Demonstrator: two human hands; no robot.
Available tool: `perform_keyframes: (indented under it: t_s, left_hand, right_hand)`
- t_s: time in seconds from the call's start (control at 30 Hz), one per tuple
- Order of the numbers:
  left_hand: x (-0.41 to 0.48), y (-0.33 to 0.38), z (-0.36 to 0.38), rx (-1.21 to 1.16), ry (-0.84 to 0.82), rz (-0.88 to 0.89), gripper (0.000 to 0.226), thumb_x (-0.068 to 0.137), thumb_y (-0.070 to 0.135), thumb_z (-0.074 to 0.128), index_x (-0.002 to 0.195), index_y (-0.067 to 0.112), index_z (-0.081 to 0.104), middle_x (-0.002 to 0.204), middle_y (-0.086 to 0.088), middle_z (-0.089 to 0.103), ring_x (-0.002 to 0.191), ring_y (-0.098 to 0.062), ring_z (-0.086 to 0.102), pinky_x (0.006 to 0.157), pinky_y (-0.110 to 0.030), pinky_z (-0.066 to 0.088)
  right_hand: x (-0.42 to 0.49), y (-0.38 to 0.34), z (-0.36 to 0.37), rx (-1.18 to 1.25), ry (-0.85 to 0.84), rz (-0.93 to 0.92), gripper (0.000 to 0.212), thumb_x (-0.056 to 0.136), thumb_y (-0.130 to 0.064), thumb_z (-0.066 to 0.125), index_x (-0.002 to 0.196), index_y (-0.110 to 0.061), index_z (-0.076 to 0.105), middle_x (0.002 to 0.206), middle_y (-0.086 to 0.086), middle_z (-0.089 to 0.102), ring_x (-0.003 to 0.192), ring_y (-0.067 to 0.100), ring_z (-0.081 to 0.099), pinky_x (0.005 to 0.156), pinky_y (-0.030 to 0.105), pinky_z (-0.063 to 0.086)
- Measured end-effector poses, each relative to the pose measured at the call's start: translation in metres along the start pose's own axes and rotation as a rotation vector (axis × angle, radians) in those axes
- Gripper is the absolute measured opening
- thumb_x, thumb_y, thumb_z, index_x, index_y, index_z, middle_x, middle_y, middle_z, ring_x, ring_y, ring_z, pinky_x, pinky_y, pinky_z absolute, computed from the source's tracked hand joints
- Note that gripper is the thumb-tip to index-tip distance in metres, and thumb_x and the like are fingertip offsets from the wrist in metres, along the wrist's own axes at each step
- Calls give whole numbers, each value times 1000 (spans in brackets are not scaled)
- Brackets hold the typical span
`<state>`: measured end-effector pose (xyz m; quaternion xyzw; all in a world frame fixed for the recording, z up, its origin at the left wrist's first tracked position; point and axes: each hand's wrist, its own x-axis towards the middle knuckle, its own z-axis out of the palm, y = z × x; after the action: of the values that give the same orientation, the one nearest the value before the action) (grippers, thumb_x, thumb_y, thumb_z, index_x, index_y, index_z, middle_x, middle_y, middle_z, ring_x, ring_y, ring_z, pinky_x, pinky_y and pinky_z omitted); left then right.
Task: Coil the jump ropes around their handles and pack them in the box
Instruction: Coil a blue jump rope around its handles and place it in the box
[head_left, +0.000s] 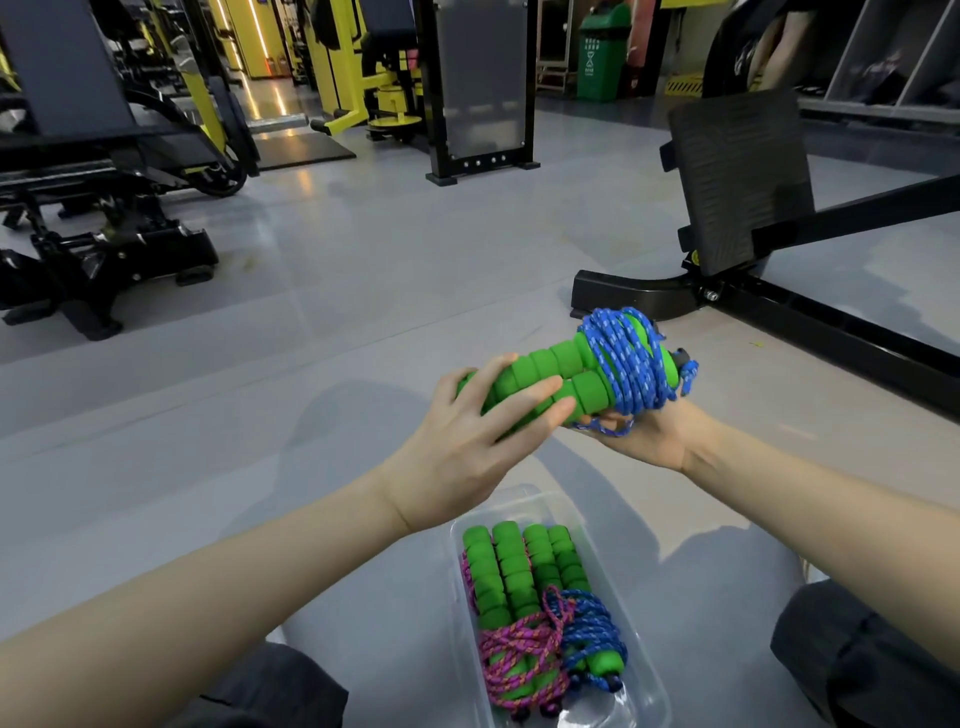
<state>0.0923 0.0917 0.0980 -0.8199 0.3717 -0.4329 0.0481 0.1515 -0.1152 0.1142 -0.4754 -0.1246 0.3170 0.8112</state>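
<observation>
I hold a jump rope with two green foam handles (558, 371) side by side above the floor. Its blue rope (626, 358) is coiled around the far end of the handles. My left hand (467, 447) rests over the near end of the handles, fingers spread across them. My right hand (652, 434) supports the coiled end from below, palm up, with a loose rope end lying in it. Below, between my knees, a clear plastic box (636, 631) holds two packed ropes: a pink-coiled one (511, 654) on the left and a blue-coiled one (592, 631) on the right.
The grey gym floor (363, 291) stretches ahead. A black bench frame with a footplate (737, 187) stands at the right, close to my right hand. Black and yellow weight machines (104, 234) fill the left and back. My dark trouser knees (857, 654) flank the box.
</observation>
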Motion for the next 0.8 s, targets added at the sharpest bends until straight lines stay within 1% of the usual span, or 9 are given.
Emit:
perform_keyframes:
  t_s: [0.07, 0.1, 0.17, 0.23, 0.4, 0.53, 0.63, 0.7, 0.8]
  left_hand:
    - [2, -2, -1, 0, -2, -19, 44, 91, 2, 34, 132, 14, 44, 135, -4, 43, 113, -43, 53, 78, -42, 43]
    - [3, -2, -1, 0, -6, -22, 44, 91, 2, 32, 132, 14, 44, 135, -5, 43, 113, -43, 54, 77, -42, 43]
    - [2, -3, 0, 2, -14, -49, 44, 93, 3, 28, 132, 14, 44, 136, -4, 42, 113, -43, 54, 76, -42, 44]
    - [-2, -7, 4, 21, -26, -89, 45, 91, 2, 28, 132, 14, 43, 136, -4, 41, 112, -44, 55, 74, -43, 46]
    - [-21, -24, 14, 121, -101, -97, 57, 77, -3, 50, 132, 12, 43, 136, -6, 40, 109, -47, 55, 74, -45, 46]
    - [-28, -33, 12, 220, -185, -48, 51, 88, -1, 22, 133, 10, 43, 136, -9, 41, 109, -48, 54, 75, -47, 45]
    - [-28, -28, 13, 265, -218, -36, 52, 83, 1, 26, 132, 8, 43, 134, -11, 41, 108, -49, 55, 75, -48, 47]
    - [-27, -21, 15, 275, -230, -53, 53, 81, 2, 27, 131, 8, 44, 132, -11, 41, 107, -48, 55, 74, -48, 47]
    - [-23, -19, 18, 264, -239, -87, 53, 80, 3, 27, 130, 8, 44, 132, -10, 40, 106, -47, 55, 73, -47, 48]
  right_hand:
    - [1, -1, 15, -34, 70, -13, 53, 93, -17, 34, 46, -18, 58, 37, -2, 37, 36, 10, 40, 57, 26, 53]
    - [6, 4, 11, -24, 158, 1, 58, 96, -14, 27, 45, -18, 53, 36, -3, 28, 33, 10, 34, 56, 27, 54]
    - [11, 10, 14, -84, 347, -8, 48, 98, -16, 25, 55, -17, 45, 40, -4, 24, 34, 9, 29, 54, 26, 55]
    - [14, 16, 19, -120, 422, -10, 35, 98, -17, 25, 66, -15, 40, 43, -4, 27, 36, 10, 29, 44, 22, 48]
    - [16, 26, 37, -119, 598, -53, 29, 100, -17, 30, 79, -10, 49, 56, 3, 37, 45, 15, 33, 44, 24, 41]
    - [17, 27, 47, -4, 653, -72, 27, 99, -6, 35, 82, -4, 54, 68, 7, 44, 57, 16, 42, 60, 26, 52]
    - [20, 21, 49, 69, 742, -102, 22, 95, 3, 37, 80, 2, 53, 74, 11, 51, 66, 20, 53, 81, 34, 54]
    - [19, 21, 50, 51, 772, -133, 18, 93, 7, 36, 90, 4, 53, 81, 14, 57, 79, 24, 59, 88, 31, 50]
    - [15, 30, 46, -188, 781, -236, 15, 92, 4, 44, 101, -6, 50, 97, 13, 61, 90, 22, 62, 91, 29, 49]
